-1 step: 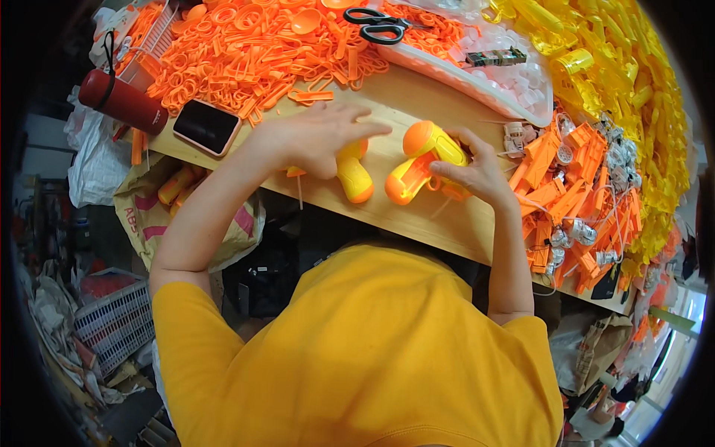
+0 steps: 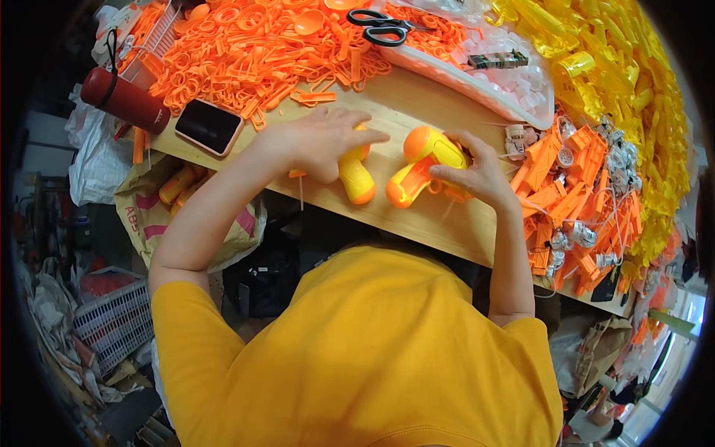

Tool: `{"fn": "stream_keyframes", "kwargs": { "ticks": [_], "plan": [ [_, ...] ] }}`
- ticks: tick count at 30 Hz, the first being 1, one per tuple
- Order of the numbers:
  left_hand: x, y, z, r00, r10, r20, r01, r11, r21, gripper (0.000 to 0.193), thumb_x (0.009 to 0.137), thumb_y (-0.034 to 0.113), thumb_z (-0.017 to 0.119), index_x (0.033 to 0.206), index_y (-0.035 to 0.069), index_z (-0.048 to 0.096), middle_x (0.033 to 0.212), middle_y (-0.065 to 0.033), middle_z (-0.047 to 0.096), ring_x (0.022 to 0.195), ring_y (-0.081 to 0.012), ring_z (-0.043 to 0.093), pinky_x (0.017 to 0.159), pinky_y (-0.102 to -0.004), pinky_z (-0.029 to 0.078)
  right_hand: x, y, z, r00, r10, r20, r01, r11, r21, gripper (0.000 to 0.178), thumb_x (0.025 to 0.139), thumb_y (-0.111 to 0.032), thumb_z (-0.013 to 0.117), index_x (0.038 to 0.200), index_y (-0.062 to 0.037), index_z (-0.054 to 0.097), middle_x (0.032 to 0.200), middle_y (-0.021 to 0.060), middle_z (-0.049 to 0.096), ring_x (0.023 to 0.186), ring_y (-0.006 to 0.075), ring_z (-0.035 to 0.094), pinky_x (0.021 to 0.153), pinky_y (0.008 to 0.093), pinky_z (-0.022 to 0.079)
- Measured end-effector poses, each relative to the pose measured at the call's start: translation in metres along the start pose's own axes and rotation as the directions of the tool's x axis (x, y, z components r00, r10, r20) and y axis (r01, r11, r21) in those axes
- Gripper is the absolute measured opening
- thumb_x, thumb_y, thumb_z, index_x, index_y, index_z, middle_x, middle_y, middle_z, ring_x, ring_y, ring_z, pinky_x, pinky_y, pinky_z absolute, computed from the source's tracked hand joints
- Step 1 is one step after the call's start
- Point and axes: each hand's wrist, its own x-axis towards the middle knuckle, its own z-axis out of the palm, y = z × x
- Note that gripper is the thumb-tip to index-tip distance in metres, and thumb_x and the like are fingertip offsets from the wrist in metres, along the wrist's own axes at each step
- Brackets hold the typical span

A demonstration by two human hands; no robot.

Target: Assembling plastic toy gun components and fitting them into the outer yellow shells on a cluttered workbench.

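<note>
Along the worktop (image 2: 417, 97), hardly shifting, so practically pausing the work: pinching a yellow-orange toy (image 2: 417, 170) between thumb and fingers of the right hand (image 2: 480, 175), spreading the left hand (image 2: 316, 141) over a second toy (image 2: 356, 180).

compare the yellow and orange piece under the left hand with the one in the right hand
The left piece is more covered than the right piece. In view, the left piece's lower end slants rightward; the right piece's slants leftward. Both combine yellow and orange.

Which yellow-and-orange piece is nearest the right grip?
The right-hand piece, held in the right grip, thumb across it; the other piece lies partly hidden under the left grip.
</note>
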Motion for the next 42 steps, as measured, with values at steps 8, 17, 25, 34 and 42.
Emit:
{"fn": "stream_keyframes", "kwargs": {
  "ticks": [8,17,25,34,42],
  "plan": [
    [0.007,-0.007,-0.006,0.996,0.021,0.085,-0.008,0.989,-0.148,0.064,0.059,0.000,0.068,0.119,0.010,0.048,0.116,-0.0144,0.048,0.113,-0.0330,0.047,0.093,-0.0404,0.041,0.002,-0.023,0.003,0.996,-0.079,0.046,0.091,0.911,-0.403,0.061,0.070,-0.028,0.080,0.120,-0.0023,0.056,0.111,0.0156,0.060,0.101,0.0280,0.058,0.086,0.0342,0.046],
    [-0.022,-0.011,-0.014,0.762,0.149,-0.631,-0.321,0.932,-0.167,0.059,0.064,0.001,0.073,0.117,0.008,0.048,0.115,-0.0128,0.046,0.106,-0.0336,0.052,0.087,-0.0378,0.047,0.009,-0.031,0.003,0.968,-0.219,0.120,0.240,0.947,-0.213,0.071,0.072,-0.024,0.078,0.133,-0.0056,0.046,0.133,0.0147,0.047,0.127,0.0288,0.043,0.105,0.0373,0.034],
    [-0.033,-0.032,0.050,0.685,0.274,-0.675,-0.347,0.938,0.029,0.038,0.068,0.005,0.068,0.104,0.005,0.055,0.125,-0.0175,0.046,0.110,-0.0375,0.051,0.093,-0.0423,0.045,0.034,-0.056,0.050,0.882,-0.424,0.205,0.471,0.766,-0.438,0.082,0.072,-0.037,0.076,0.139,-0.0085,0.037,0.139,0.0180,0.039,0.129,0.0351,0.037,0.107,0.0421,0.032],
    [-0.009,-0.063,0.011,0.602,-0.058,-0.797,-0.181,0.961,-0.207,0.029,0.075,0.004,0.062,0.104,0.005,0.058,0.109,-0.0162,0.054,0.097,-0.0351,0.058,0.081,-0.0388,0.051,0.034,-0.059,0.082,0.929,-0.349,0.126,0.341,0.668,-0.661,0.070,0.076,-0.034,0.072,0.135,-0.0097,0.043,0.125,0.0164,0.048,0.111,0.0352,0.050,0.093,0.0424,0.043],
    [0.045,-0.113,0.003,0.543,-0.301,-0.784,0.218,0.952,-0.215,0.025,0.079,0.012,0.067,0.103,0.009,0.061,0.099,-0.0149,0.051,0.082,-0.0341,0.060,0.070,-0.0429,0.051,0.044,-0.064,0.057,0.845,-0.534,-0.005,0.480,0.763,-0.432,0.061,0.076,-0.027,0.076,0.126,-0.0042,0.050,0.125,0.0185,0.050,0.115,0.0346,0.050,0.095,0.0408,0.043]
  ]
}}
